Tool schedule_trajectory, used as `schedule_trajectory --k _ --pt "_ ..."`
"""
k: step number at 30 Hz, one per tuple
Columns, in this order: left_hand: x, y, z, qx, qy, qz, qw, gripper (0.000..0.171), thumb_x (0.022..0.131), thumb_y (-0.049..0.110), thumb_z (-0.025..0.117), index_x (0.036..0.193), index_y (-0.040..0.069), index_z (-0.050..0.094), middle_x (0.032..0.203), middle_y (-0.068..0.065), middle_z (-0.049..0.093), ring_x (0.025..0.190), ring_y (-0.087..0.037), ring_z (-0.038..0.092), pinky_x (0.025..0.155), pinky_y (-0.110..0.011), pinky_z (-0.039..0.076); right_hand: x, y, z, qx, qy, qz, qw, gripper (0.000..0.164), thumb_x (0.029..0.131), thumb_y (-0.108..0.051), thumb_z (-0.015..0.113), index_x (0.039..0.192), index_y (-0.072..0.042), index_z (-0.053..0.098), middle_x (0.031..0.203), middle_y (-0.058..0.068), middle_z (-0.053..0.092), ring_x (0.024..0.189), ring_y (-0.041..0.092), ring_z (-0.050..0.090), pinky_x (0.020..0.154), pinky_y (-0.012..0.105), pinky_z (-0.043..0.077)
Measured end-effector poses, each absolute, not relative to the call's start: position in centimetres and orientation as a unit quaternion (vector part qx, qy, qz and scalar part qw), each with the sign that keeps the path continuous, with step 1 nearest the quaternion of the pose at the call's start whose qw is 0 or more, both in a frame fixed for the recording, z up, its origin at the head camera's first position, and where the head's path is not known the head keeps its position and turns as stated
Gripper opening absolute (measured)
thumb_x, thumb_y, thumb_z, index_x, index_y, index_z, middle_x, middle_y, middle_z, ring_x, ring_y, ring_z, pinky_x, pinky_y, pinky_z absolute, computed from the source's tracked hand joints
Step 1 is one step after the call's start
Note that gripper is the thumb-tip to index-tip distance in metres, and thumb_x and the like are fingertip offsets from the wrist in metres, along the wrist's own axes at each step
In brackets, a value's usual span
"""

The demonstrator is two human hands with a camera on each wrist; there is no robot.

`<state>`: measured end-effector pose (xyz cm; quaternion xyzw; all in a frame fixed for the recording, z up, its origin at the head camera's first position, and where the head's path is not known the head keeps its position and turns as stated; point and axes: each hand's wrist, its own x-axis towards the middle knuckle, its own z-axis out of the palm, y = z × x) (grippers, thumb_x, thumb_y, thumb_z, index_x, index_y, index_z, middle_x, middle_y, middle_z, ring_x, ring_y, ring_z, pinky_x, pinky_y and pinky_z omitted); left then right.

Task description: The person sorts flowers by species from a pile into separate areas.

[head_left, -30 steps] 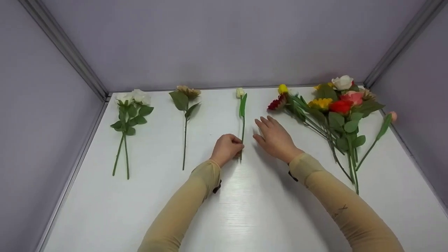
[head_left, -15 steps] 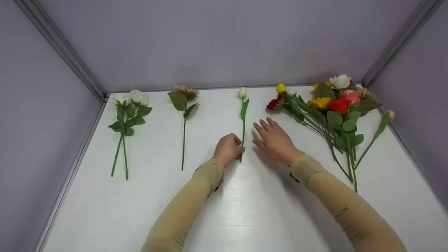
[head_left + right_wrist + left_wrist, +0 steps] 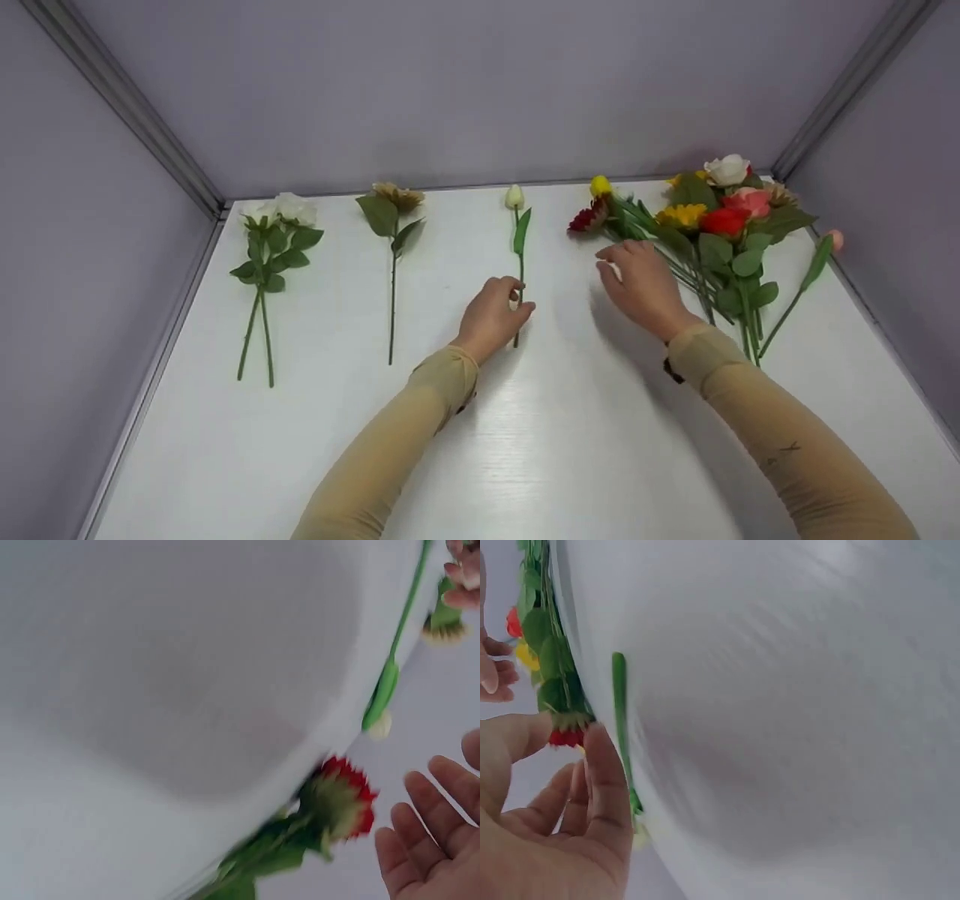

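Note:
A white tulip lies on the white table, its bloom toward the back wall. Over the lower part of its stem is my left hand; thumb and fingers stand apart there, and in the left wrist view the tulip lies beyond them, clear of the fingertips. My right hand hovers to the right with loosely bent fingers and holds nothing. It is near a dark red daisy-like flower at the left side of the flower pile. In the right wrist view that red flower is blurred, beside the spread fingers.
Two white roses with crossed stems lie at the left. Right of them is a brown-beige flower. A pile of mixed flowers covers the right side, a peach tulip at its edge. Grey walls enclose the table.
My left thumb and fingers have parted from the tulip stem, and the tulip lies straightened. My right hand has moved right, toward the flower pile, its fingers bending slightly.

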<state>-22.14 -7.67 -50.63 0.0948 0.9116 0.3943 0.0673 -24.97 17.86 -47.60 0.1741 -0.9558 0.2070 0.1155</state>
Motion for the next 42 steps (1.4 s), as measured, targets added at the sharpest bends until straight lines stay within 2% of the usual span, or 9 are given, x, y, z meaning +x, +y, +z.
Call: schedule_trajectory --k 7,11,12,17,22,27,32,35,42 --pt "-20.0 -5.2 -49.2 0.259 0.928 0.268 0.006 0.06 0.103 0.038 0.063 0.155 0.015 0.044 0.15 -0.008 0.048 0.14 -0.024 0.043 0.116 -0.036 0.036 -25.4 25.4 -44.7 0.041 -0.946 0.284 0.155 0.029 0.105 -0.022 0.054 0.115 0.0 0.07 0.111 0.016 0.064 0.103 0.035 0.053 0.09 0.052 0.045" --pt "-18.6 -3.6 -48.6 0.357 0.919 0.167 -0.018 0.069 0.103 0.045 0.06 0.161 0.019 0.035 0.161 -0.006 0.037 0.15 -0.025 0.03 0.124 -0.039 0.02 -25.3 30.2 -44.4 -0.017 -0.941 0.285 0.183 0.036 0.106 -0.025 0.048 0.12 0.002 0.067 0.112 0.021 0.063 0.099 0.038 0.056 0.088 0.054 0.044" --pt "-18.3 -3.3 -48.4 0.378 0.914 0.145 -0.027 0.07 0.103 0.047 0.059 0.161 0.02 0.034 0.163 -0.006 0.035 0.151 -0.026 0.028 0.124 -0.041 0.017 -25.3 31.3 -44.5 -0.03 -0.94 0.283 0.187 0.038 0.106 -0.025 0.047 0.12 0.004 0.067 0.111 0.022 0.063 0.097 0.039 0.056 0.095 0.053 0.042" --pt "-16.7 -1.5 -47.9 0.445 0.891 0.08 -0.041 0.074 0.102 0.055 0.055 0.163 0.025 0.028 0.167 -0.004 0.028 0.154 -0.026 0.021 0.125 -0.046 0.012 -24.7 36.5 -45.0 -0.092 -0.945 0.255 0.184 0.039 0.103 -0.017 0.042 0.117 0.011 0.065 0.113 0.034 0.062 0.096 0.05 0.055 0.09 0.059 0.041" --pt "-15.0 0.3 -47.8 0.49 0.871 0.026 -0.034 0.077 0.101 0.061 0.051 0.165 0.029 0.022 0.169 0.0 0.02 0.155 -0.023 0.015 0.125 -0.045 0.007 -23.2 40.6 -46.3 -0.159 -0.953 0.228 0.118 0.044 0.101 -0.022 0.04 0.115 0.014 0.06 0.114 0.039 0.06 0.091 0.054 0.056 0.066 0.058 0.045" --pt "-13.4 1.8 -48.1 0.528 0.849 -0.018 -0.024 0.08 0.1 0.065 0.048 0.165 0.032 0.017 0.17 0.002 0.015 0.156 -0.022 0.01 0.125 -0.045 0.003 -21.7 43.7 -47.3 -0.189 -0.958 0.215 0.019 0.046 0.095 -0.027 0.042 0.1 0.014 0.061 0.088 0.029 0.064 0.071 0.039 0.058 0.051 0.039 0.043" --pt "-12.8 2.3 -48.5 0.539 0.842 -0.023 -0.016 0.08 0.099 0.067 0.048 0.165 0.033 0.016 0.171 0.003 0.014 0.156 -0.02 0.009 0.125 -0.043 0.004 -21.3 44.4 -48.0 -0.189 -0.958 0.213 -0.034 0.061 0.099 -0.042 0.045 0.101 0.016 0.064 0.079 0.023 0.065 0.067 0.032 0.057 0.051 0.034 0.042" --pt "-12.6 2.4 -48.7 0.54 0.841 -0.023 -0.018 0.08 0.099 0.067 0.048 0.165 0.034 0.017 0.17 0.003 0.015 0.156 -0.02 0.011 0.126 -0.043 0.006 -21.6 43.9 -48.3 -0.197 -0.953 0.225 -0.051 0.065 0.1 -0.05 0.047 0.092 0.012 0.063 0.071 0.015 0.061 0.065 0.029 0.054 0.053 0.035 0.043" --pt "-12.7 2.2 -49.0 0.543 0.839 -0.017 -0.019 0.078 0.1 0.066 0.047 0.165 0.033 0.02 0.17 0.003 0.017 0.155 -0.02 0.014 0.125 -0.043 0.009 -22.3 42.5 -48.5 -0.202 -0.944 0.254 -0.05 0.048 0.095 -0.042 0.059 0.079 0.003 0.059 0.064 0.008 0.057 0.061 0.025 0.053 0.055 0.036 0.045"
